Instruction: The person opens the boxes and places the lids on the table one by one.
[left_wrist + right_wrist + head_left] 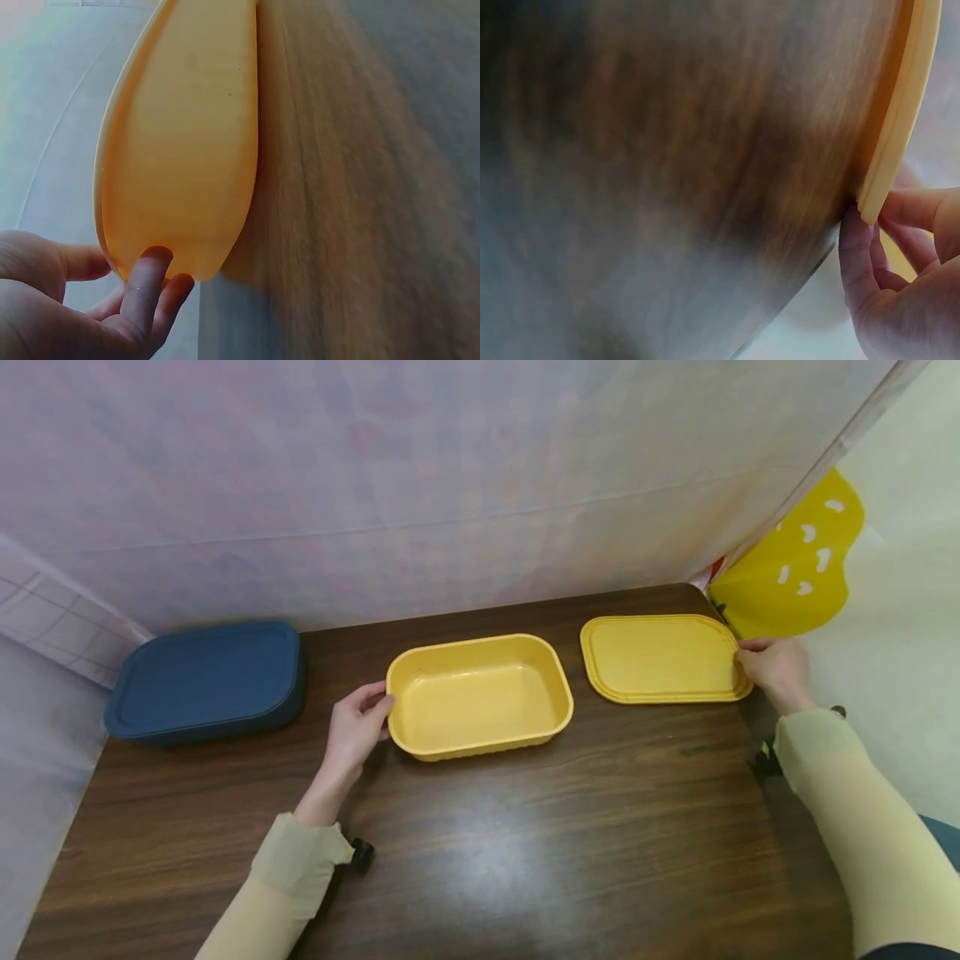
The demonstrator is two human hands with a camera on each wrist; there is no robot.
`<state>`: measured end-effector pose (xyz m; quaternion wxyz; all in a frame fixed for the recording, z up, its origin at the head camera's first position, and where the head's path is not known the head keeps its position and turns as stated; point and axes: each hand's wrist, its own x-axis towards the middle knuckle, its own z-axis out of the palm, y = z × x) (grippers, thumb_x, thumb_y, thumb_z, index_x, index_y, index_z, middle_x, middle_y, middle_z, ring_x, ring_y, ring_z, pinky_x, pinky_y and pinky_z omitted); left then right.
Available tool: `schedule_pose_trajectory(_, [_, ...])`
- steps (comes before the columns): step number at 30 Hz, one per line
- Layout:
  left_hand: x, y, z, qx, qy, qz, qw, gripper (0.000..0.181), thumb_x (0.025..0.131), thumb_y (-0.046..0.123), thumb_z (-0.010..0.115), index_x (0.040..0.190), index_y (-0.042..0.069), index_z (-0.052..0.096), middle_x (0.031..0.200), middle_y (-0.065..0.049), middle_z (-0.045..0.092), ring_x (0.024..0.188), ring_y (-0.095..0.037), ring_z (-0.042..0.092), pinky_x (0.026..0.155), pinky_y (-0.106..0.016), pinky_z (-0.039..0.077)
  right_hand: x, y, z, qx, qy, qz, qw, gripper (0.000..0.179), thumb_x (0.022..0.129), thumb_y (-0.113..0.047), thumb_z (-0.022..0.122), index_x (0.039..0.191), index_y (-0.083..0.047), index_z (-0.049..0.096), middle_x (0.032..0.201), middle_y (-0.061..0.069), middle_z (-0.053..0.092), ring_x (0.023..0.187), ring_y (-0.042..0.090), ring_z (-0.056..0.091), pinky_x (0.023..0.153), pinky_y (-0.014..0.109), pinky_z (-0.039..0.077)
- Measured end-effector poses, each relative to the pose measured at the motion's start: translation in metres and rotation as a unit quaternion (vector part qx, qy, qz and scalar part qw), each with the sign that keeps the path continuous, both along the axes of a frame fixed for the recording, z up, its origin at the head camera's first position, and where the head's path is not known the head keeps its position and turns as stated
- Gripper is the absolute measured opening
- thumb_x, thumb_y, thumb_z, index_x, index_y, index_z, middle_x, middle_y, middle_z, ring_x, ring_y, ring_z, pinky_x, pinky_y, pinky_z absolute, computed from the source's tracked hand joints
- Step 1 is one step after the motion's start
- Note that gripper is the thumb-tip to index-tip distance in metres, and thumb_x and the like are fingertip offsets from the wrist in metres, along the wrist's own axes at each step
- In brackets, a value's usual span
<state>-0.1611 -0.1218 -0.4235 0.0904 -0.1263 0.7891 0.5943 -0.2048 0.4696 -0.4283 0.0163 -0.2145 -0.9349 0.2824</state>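
In the head view a yellow rectangular food container (pixel 480 697) with rounded corners stands without a lid in the middle of the table. My left hand (pixel 356 727) pinches its left end, thumb over the rim and fingers against the outer wall (pixel 180 150). To the right lies a flat yellow lid (pixel 663 660) at the table's right edge. The right hand (pixel 776 670) grips the lid's right end between thumb and fingers; the right wrist view shows the lid's edge (pixel 900 112) in that pinch, close above the tabletop.
A dark blue lidded container (pixel 210 681) stands at the back left of the brown wooden table (pixel 562 843). Behind the table hangs a pale patterned cloth (pixel 420 485). A yellow cutout with white marks (pixel 806 560) is beyond the right back corner.
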Motion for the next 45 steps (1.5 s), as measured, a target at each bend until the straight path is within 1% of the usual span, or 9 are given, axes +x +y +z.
schedule_pose_trajectory(10, [-0.017,0.02,-0.002,0.031,0.015,0.0,0.9994,0.041,0.107,0.016,0.058,0.145,0.001,0.06,0.14,-0.023,0.065,0.1,-0.021,0.067,0.062,-0.012,0.055,0.0,-0.002,0.0,0.012,-0.01,0.008,0.9999,0.044,0.101,-0.022,0.058,0.126,0.013,0.068,0.117,0.033,0.07,0.08,0.017,0.057,0.056,0.018,0.046])
schedule_pose_trajectory(17, [-0.023,0.029,-0.001,0.034,0.017,-0.001,0.9993,0.04,0.107,0.015,0.058,0.145,0.001,0.06,0.137,-0.023,0.066,0.097,-0.019,0.066,0.062,-0.012,0.054,-0.003,-0.002,-0.002,0.022,0.014,0.025,0.9993,0.042,0.1,-0.02,0.058,0.119,0.015,0.069,0.1,0.029,0.073,0.07,0.007,0.052,0.054,0.019,0.045])
schedule_pose_trajectory(24, [-0.029,0.038,0.001,0.032,0.019,-0.002,0.9993,0.04,0.107,0.016,0.058,0.145,0.002,0.061,0.138,-0.021,0.066,0.103,-0.023,0.067,0.062,-0.013,0.054,-0.002,-0.006,-0.003,0.031,0.025,0.05,0.998,0.042,0.099,-0.017,0.053,0.119,0.017,0.067,0.114,0.038,0.067,0.086,0.032,0.059,0.055,0.021,0.044])
schedule_pose_trajectory(30, [-0.033,0.042,0.0,0.03,0.025,-0.008,0.9992,0.041,0.107,0.017,0.058,0.145,0.002,0.06,0.14,-0.021,0.066,0.107,-0.024,0.066,0.066,-0.015,0.054,0.003,-0.017,-0.001,0.062,0.038,0.078,0.9943,0.045,0.101,-0.023,0.052,0.118,0.016,0.068,0.108,0.037,0.068,0.084,0.038,0.06,0.057,0.026,0.044])
schedule_pose_trajectory(32, [-0.033,0.041,0.0,0.027,0.026,-0.013,0.9992,0.041,0.107,0.018,0.057,0.145,0.003,0.06,0.14,-0.02,0.066,0.11,-0.025,0.067,0.072,-0.019,0.057,0.004,-0.024,-0.002,0.078,0.047,0.092,0.9916,0.047,0.103,-0.026,0.051,0.121,0.015,0.066,0.108,0.038,0.068,0.087,0.042,0.06,0.063,0.037,0.05])
schedule_pose_trajectory(34, [-0.034,0.039,0.0,0.021,0.029,-0.017,0.9992,0.042,0.108,0.019,0.057,0.146,0.003,0.059,0.141,-0.019,0.066,0.114,-0.027,0.067,0.082,-0.027,0.062,0.005,-0.033,-0.003,0.085,0.052,0.103,0.9896,0.052,0.105,-0.028,0.05,0.129,0.016,0.063,0.119,0.041,0.065,0.1,0.051,0.06,0.08,0.053,0.054])
schedule_pose_trajectory(37, [-0.033,0.036,0.001,-0.007,0.043,-0.028,0.9986,0.043,0.109,0.023,0.056,0.148,0.004,0.058,0.145,-0.018,0.065,0.122,-0.028,0.065,0.1,-0.04,0.06,0.007,-0.052,-0.003,0.093,0.069,0.121,0.986,0.058,0.107,-0.03,0.05,0.14,0.017,0.054,0.135,0.047,0.055,0.123,0.061,0.051,0.107,0.07,0.041])
schedule_pose_trajectory(39, [-0.032,0.031,0.001,-0.038,0.066,-0.04,0.9963,0.045,0.109,0.026,0.055,0.149,0.005,0.057,0.147,-0.017,0.064,0.128,-0.03,0.064,0.108,-0.046,0.057,0.01,-0.068,0.0,0.091,0.083,0.135,0.9832,0.061,0.108,-0.032,0.051,0.144,0.017,0.05,0.142,0.047,0.05,0.132,0.063,0.046,0.113,0.073,0.035])
schedule_pose_trajectory(45, [-0.027,0.015,0.005,-0.118,0.128,-0.059,0.983,0.05,0.111,0.032,0.053,0.153,0.006,0.053,0.154,-0.018,0.059,0.142,-0.033,0.058,0.119,-0.05,0.049,0.021,-0.123,0.019,0.064,0.125,0.179,0.9739,0.061,0.108,-0.035,0.055,0.15,0.009,0.049,0.151,0.04,0.05,0.14,0.058,0.045,0.118,0.07,0.034])
